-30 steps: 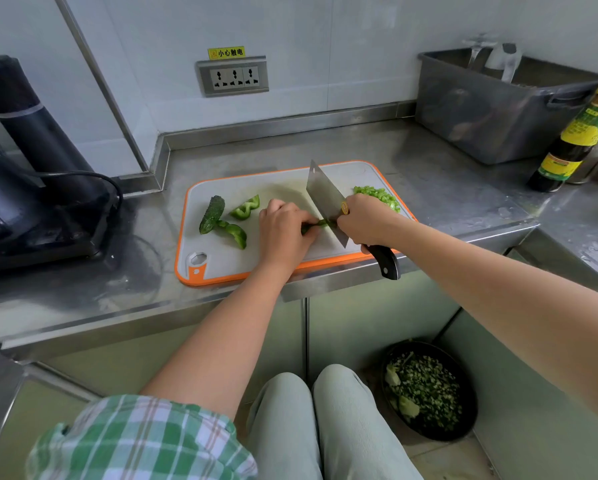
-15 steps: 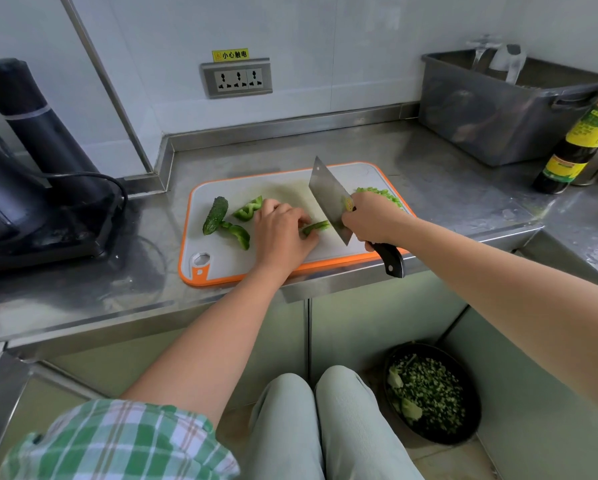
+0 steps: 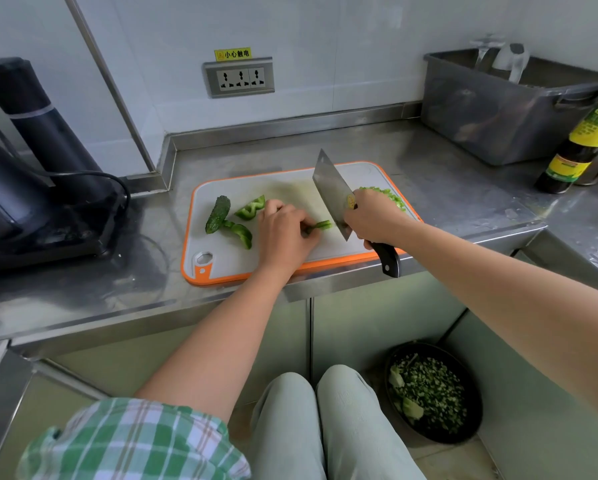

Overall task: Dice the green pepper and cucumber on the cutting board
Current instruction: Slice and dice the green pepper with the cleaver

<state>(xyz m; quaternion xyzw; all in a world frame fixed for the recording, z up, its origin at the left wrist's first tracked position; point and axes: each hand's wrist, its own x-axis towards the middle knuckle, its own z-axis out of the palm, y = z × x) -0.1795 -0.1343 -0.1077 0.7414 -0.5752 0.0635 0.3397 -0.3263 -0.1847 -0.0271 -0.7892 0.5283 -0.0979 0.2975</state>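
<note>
Plainly, the steel surface (image 3: 446,209) is taken up at its middle by the orange-rimmed cutting board (image 3: 221,261), which is laid with its long side running left to right. Over the near middle of the board the left hand (image 3: 283,233) is set knuckles up, with its fingers curled down on a thin pepper strip (image 3: 321,225) that is pinned flat. The right hand (image 3: 370,216) is clenched round the black handle of the cleaver (image 3: 332,194). The blade is held tilted, tip far and left, just right of the strip; whether its heel touches the board cannot be told.

The next cut is judged to turn on one relation. The strip is laid with its long axis left to right, between the two hands, and its free end is pointed at the blade, so the edge is set across it. The left hand is the nearer, being on the strip itself.

Far left on the board, well apart from both hands, a dark, bumpy-skinned cucumber (image 3: 218,214) is seen uncut, slanted from near-left to far-right. Between it and the left hand two larger pepper pieces (image 3: 250,209) are left glossy and curled. At the far right edge a pale green diced pile (image 3: 392,199) is partly hidden by the right hand.
</note>
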